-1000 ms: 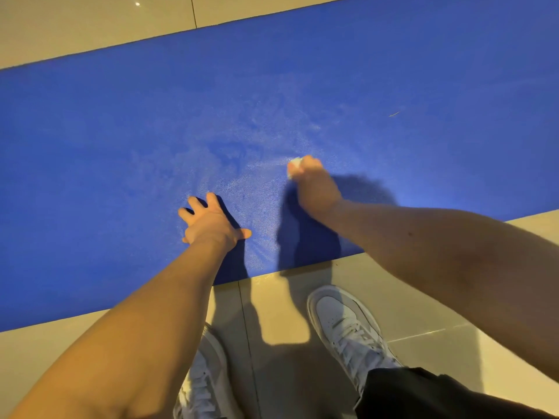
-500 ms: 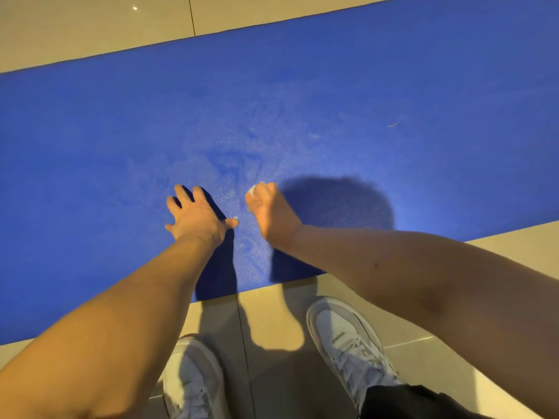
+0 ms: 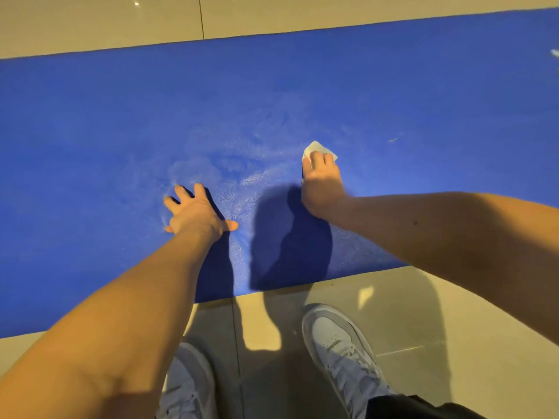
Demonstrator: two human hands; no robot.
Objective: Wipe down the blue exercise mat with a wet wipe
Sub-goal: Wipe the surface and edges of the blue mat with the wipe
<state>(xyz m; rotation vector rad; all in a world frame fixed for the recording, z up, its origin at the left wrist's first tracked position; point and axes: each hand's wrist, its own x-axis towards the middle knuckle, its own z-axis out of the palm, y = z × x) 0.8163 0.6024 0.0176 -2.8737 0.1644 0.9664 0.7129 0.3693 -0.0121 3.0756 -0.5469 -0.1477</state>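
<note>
One paler, damp-looking patch point(image 3: 242, 173) between our hands seems wiped; the blue mat point(image 3: 90, 131) beyond either hand looks untouched. Our right hand point(image 3: 322, 186) presses the wet wipe point(image 3: 317, 150) beneath flat fingers; our left hand point(image 3: 196, 213) rests splayed, empty.

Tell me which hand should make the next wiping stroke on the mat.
Right. The right hand presses the wipe onto the mat; the left hand lies flat on it, holding nothing.

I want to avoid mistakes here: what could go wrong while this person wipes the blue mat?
The left hand presses on damp-looking streaks of the blue exercise mat; it may slip or leave marks. The wet wipe pressed under the right hand could bunch or slip out. The small speck might be smeared.
</note>
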